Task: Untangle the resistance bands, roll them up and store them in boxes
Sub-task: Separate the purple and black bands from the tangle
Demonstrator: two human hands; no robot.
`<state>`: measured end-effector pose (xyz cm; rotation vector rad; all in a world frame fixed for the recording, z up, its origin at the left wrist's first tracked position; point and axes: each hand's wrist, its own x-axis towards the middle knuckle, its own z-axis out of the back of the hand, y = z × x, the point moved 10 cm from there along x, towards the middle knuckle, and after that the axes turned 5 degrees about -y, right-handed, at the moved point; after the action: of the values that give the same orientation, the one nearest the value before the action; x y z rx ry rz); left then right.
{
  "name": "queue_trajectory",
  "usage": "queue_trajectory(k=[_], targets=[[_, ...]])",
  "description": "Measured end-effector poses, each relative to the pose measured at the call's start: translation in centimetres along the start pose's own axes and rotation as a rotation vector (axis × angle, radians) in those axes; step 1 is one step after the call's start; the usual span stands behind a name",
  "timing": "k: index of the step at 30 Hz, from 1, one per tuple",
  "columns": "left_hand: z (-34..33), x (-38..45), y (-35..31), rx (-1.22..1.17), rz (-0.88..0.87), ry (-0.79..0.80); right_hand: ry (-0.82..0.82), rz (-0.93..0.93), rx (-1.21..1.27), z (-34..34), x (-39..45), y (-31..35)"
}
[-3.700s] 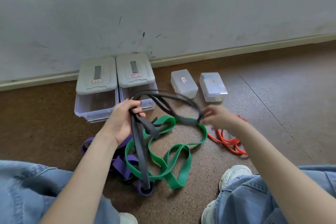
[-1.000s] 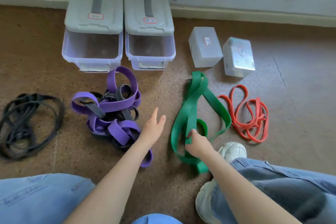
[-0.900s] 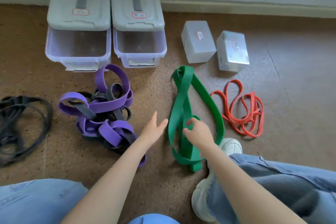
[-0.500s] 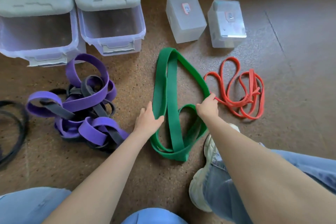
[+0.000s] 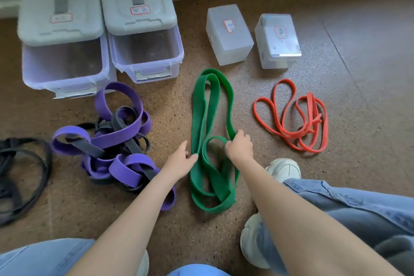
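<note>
Green band, frame centre, lies stretched in long loops on the floor, apparently laid out for rolling. Right hand grips one strand; left hand, fingers relaxed, touches its left edge, likely steadying it.

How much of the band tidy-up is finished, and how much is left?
Partly done: the green band, red band and a black band lie apart on the floor. In hand: the right hand grips the green band, and the left hand touches its edge. Left: the purple band is knotted with a dark band, nothing is rolled, and both large boxes look empty.
</note>
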<state>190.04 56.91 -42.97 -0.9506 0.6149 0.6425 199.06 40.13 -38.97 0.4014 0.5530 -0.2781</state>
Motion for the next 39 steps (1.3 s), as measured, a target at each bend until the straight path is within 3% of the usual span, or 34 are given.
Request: queue_trajectory(k=[4, 6, 10, 12, 15, 17, 20, 23, 27, 31, 36, 39], targets=[[1.8, -1.2, -0.8, 0.119, -0.034, -0.105, -0.171, 0.116, 0.019, 3.5, -0.8, 2.6], [3.3, -2.3, -1.4, 0.102, -0.094, -0.152, -0.162, 0.187, 0.040, 3.5, -1.4, 4.9], [9.3, -5.7, -1.0, 0.059, -0.209, -0.479, -0.009, 0.320, 0.098, -0.2, -3.8, 9.5], [12.6, -8.0, 0.8, 0.035, -0.196, -0.680, 0.122, 0.439, 0.107, -3.5, -6.0, 12.0], [15.4, -10.3, 4.5, 0.091, -0.111, -0.819, 0.371, 0.587, 0.019, -9.6, -9.4, 14.5], [16.7, -11.4, 6.9, 0.123, -0.058, -0.892, 0.497, 0.594, -0.043, -13.0, -10.9, 14.8], [18.8, -11.8, 8.7, 0.151, -0.030, -0.958, 0.570, 0.443, 0.081, -15.6, -11.5, 14.8], [19.7, -9.9, 7.9, 0.307, -0.099, -0.867, 0.589, 0.466, 0.057, -17.0, -12.4, 15.9], [18.8, -7.0, 6.1, 0.582, -0.138, -0.694, 0.467, 0.599, 0.122, -14.3, -13.4, 17.4], [22.7, -7.4, 4.0, 0.421, -0.153, -0.774, 0.401, 0.632, 0.258, -8.0, -12.9, 17.1], [24.7, -9.0, 2.8, 0.438, -0.119, -0.414, 0.380, 0.706, 0.482, 0.9, -15.5, 20.6], [26.2, -12.1, 1.0, 0.454, -0.087, -0.316, 0.450, 0.784, 0.476, 5.7, -18.7, 24.2]])
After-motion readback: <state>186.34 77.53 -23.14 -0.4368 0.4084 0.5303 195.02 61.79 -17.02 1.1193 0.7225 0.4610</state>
